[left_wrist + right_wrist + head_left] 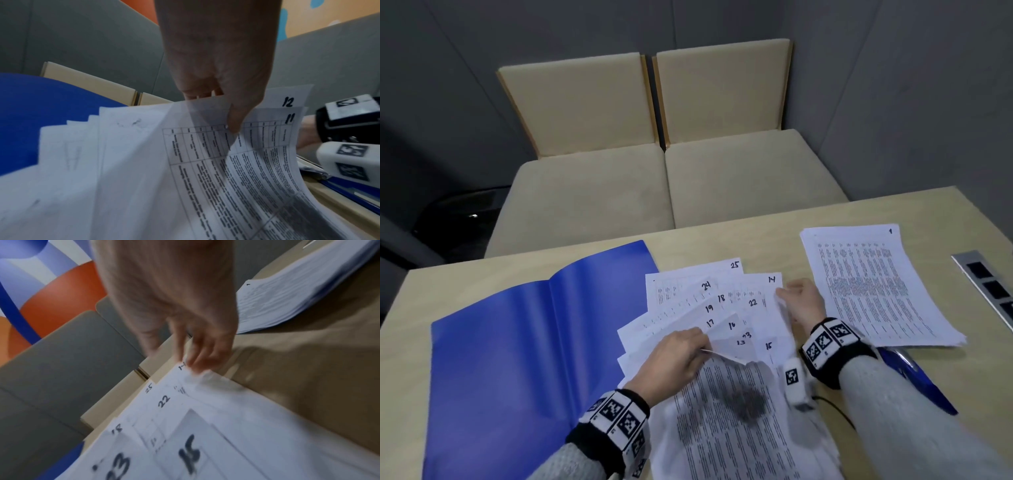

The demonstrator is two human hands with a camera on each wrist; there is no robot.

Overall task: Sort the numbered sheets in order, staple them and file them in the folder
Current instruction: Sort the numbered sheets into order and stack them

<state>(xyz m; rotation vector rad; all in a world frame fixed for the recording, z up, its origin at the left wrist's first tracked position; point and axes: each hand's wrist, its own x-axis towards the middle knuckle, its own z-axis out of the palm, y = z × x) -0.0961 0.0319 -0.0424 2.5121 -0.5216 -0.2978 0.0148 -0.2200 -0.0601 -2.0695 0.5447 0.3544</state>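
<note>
- Left hand (677, 353): thumb and fingers pinch the top edge of one lifted sheet (207, 116); beneath it, sheets numbered 11 and 12 show in the left wrist view.
- Right hand (803, 301): fingertips (197, 365) pinch the top right corner of sheet 14 (770, 284).
- Fanned sheets (709, 308): spread mid-table between both hands, numbers 13 to 25 visible.
- Sorted stack (873, 284): right of the right hand, sheet 1 on top.
- Blue folder (524, 342): open, flat, left of the fan.
- Table (756, 236): light wood.
</note>
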